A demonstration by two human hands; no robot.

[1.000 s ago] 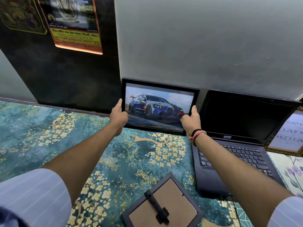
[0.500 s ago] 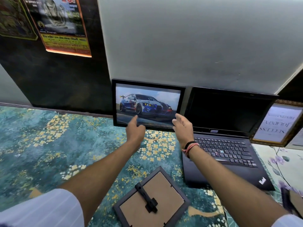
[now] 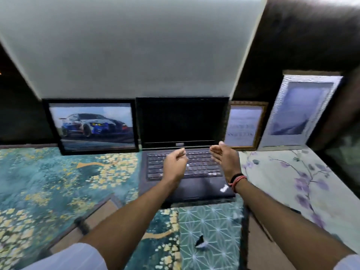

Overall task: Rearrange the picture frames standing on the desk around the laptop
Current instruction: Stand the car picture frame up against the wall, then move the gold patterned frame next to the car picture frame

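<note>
A black frame with a racing-car picture [image 3: 93, 126] stands against the wall just left of the open black laptop [image 3: 183, 133]. Right of the laptop stand a gold frame with text [image 3: 243, 126] and a taller silver frame [image 3: 300, 110]. A dark frame [image 3: 91, 217] lies face down near the front left, partly under my left forearm. My left hand [image 3: 174, 165] hovers over the keyboard, fingers loosely curled, holding nothing. My right hand [image 3: 225, 159] hovers over the keyboard's right side, fingers apart and empty.
The desk has a teal floral cover [image 3: 48, 182] on the left and a pale blossom cover [image 3: 282, 172] on the right. A green patterned sheet [image 3: 210, 230] lies in front of the laptop. A brown board [image 3: 259, 242] lies at the front right under my right forearm.
Both hands have let go of the car frame and moved right over the laptop keyboard. The view has swung right, showing the gold and silver frames.
</note>
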